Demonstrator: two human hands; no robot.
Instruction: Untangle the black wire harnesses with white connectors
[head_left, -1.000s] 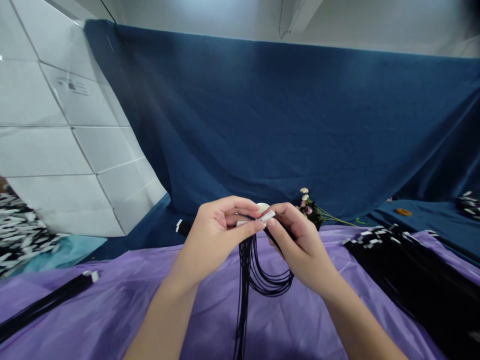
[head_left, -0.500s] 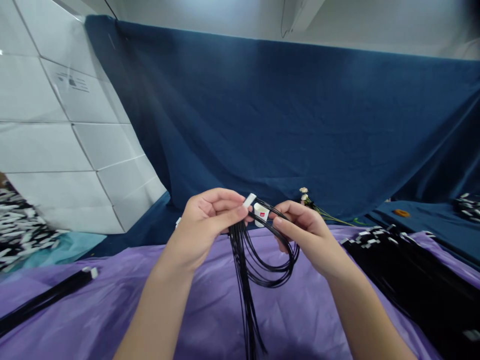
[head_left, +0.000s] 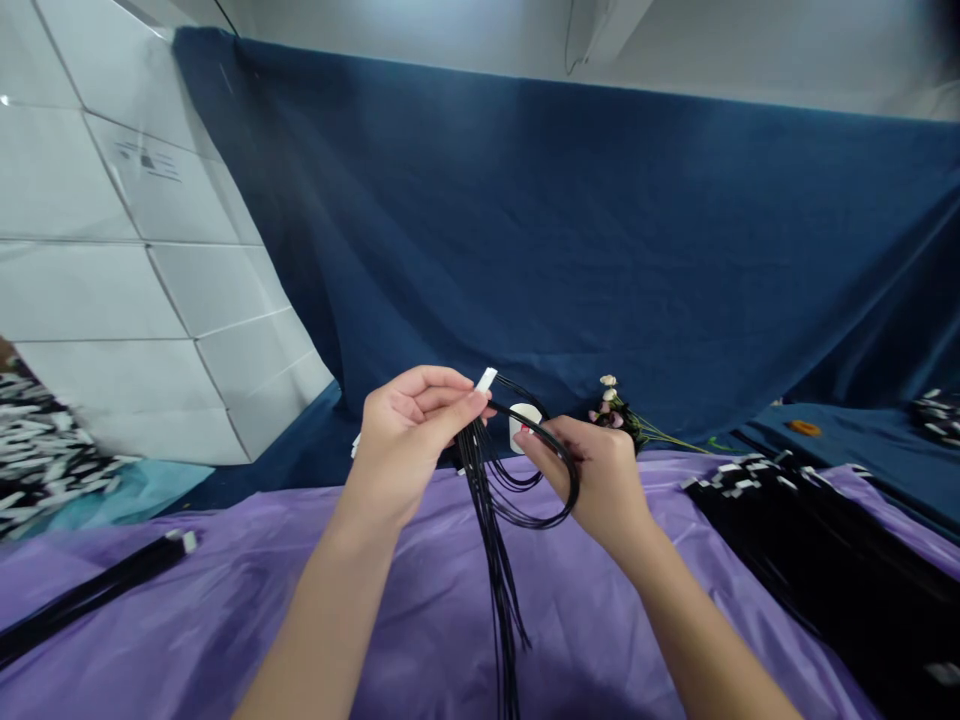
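Note:
My left hand is closed in a pinch on a small white connector at the top of a bundle of thin black wires. The wires hang down from it over the purple cloth. My right hand is closed around a loop of the same black wires, just right of the left hand. A small white cup with a red mark stands on the table behind the loop, partly hidden by my fingers.
A big heap of black wires with white connectors lies at the right. Another black bundle lies at the left. White boxes are stacked at the left, small flowers lie behind, and a blue cloth hangs at the back.
My left hand kept its pinch on the connector and rose slightly. My right hand slid down and turned, winding the wire loop tighter; the loop shrank.

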